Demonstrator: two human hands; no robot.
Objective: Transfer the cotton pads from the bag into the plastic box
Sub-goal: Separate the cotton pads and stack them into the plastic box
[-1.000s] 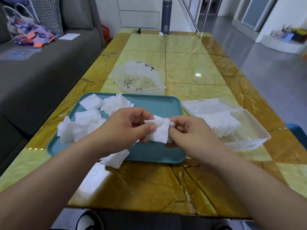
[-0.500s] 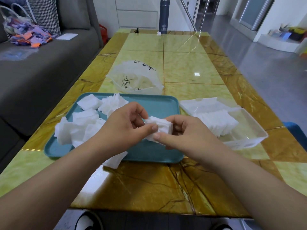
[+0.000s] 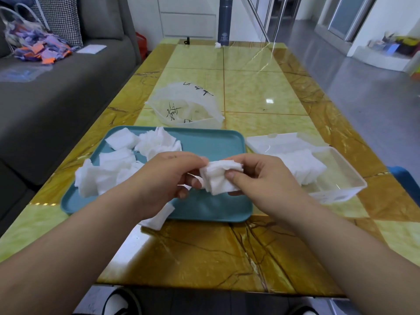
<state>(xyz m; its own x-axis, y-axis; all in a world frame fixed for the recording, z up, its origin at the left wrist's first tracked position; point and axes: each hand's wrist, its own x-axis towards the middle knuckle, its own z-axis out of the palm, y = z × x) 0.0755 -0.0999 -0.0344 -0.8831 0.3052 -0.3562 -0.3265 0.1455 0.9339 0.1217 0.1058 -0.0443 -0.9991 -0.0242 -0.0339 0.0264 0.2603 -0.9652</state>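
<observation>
A small stack of white cotton pads (image 3: 218,178) is held over the teal tray (image 3: 211,144). My right hand (image 3: 259,180) grips the stack with the thumb on top. My left hand (image 3: 168,176) pinches its left edge. More loose cotton pads (image 3: 118,169) lie heaped on the tray's left half, and one pad (image 3: 159,218) hangs over the tray's front edge. The clear plastic box (image 3: 341,180) stands to the right of the tray with a pile of pads (image 3: 302,164) inside. The translucent bag (image 3: 188,105) with black marks lies behind the tray.
The box's lid (image 3: 275,142) lies behind the box. A dark flask (image 3: 225,21) stands at the far end of the yellow marble table (image 3: 204,251). A grey sofa (image 3: 56,87) runs along the left side. Open floor lies to the right.
The stack in my hands has been squared up and turned slightly. My right thumb has moved onto its top. Both hands stay over the tray.
</observation>
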